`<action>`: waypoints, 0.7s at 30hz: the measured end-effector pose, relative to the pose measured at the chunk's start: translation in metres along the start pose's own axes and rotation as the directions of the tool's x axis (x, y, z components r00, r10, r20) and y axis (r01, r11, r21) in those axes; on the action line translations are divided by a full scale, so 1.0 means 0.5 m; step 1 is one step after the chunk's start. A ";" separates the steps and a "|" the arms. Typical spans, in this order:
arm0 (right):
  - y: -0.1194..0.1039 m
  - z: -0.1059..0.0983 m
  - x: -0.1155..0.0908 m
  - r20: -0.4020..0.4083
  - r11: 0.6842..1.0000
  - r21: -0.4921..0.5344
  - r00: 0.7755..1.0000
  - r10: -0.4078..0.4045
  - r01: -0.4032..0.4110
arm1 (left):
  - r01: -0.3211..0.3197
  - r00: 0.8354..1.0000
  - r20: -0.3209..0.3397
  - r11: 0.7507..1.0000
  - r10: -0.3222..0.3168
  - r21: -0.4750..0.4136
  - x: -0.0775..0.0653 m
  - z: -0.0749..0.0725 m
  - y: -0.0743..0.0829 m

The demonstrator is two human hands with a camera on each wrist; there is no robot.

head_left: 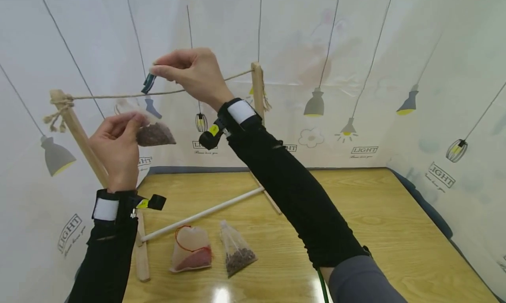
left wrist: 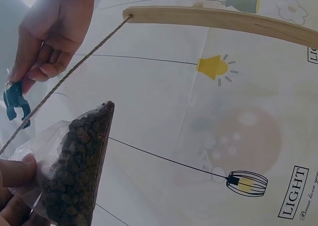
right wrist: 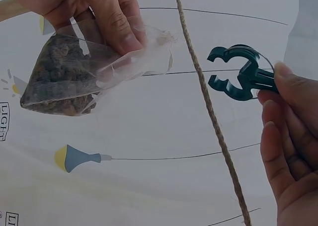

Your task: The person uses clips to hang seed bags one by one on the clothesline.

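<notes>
Clip [right wrist: 247, 77], spread wide, is near the rope [right wrist: 224, 151]; my right hand [head_left: 193, 72] pinches its end. My left hand [head_left: 117, 147] pinches a bag [right wrist: 58, 82] of dark pieces.

You've got boxed black "LIGHT" prints [head_left: 364, 149] across white lamp-patterned wall sheet [head_left: 284, 114]; cursive line [left wrist: 309, 200] below: "love you", first word unclear.

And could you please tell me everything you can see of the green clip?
The green clip is dark, glossy and plastic-looking, with two curved, notched jaws and a thin wire along its outside. The right hand pinches its handle end; the jaws stand open toward the rope, apparently just short of it.
</notes>
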State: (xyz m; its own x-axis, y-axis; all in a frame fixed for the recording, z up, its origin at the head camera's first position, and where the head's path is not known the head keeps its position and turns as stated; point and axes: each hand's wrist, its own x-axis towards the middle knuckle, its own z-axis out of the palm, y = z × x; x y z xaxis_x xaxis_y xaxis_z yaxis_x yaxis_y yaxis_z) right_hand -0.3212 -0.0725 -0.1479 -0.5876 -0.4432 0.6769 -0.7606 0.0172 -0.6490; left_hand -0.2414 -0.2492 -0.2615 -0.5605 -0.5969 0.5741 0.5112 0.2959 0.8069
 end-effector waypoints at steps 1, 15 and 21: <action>-0.002 0.003 0.004 0.009 1.000 -0.012 1.000 0.011 -0.011 | 0.002 1.000 0.002 1.000 -0.002 -0.001 0.000 0.000 0.000; -0.019 0.037 0.033 0.142 0.989 -0.134 0.987 0.081 -0.062 | 0.019 1.000 0.010 1.000 -0.019 0.022 -0.002 0.002 0.016; -0.027 0.052 0.041 0.178 0.986 -0.146 0.978 0.109 -0.083 | 0.020 1.000 0.018 1.000 -0.019 -0.020 -0.002 0.001 0.025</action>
State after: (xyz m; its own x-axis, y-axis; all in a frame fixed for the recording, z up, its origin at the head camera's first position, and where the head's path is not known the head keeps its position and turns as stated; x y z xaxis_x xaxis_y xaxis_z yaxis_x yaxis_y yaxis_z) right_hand -0.3155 -0.1051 -0.1344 -0.6082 -0.5911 0.5297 -0.7413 0.1845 -0.6453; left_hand -0.2347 -0.2445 -0.2519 -0.5820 -0.5890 0.5607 0.5127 0.2695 0.8152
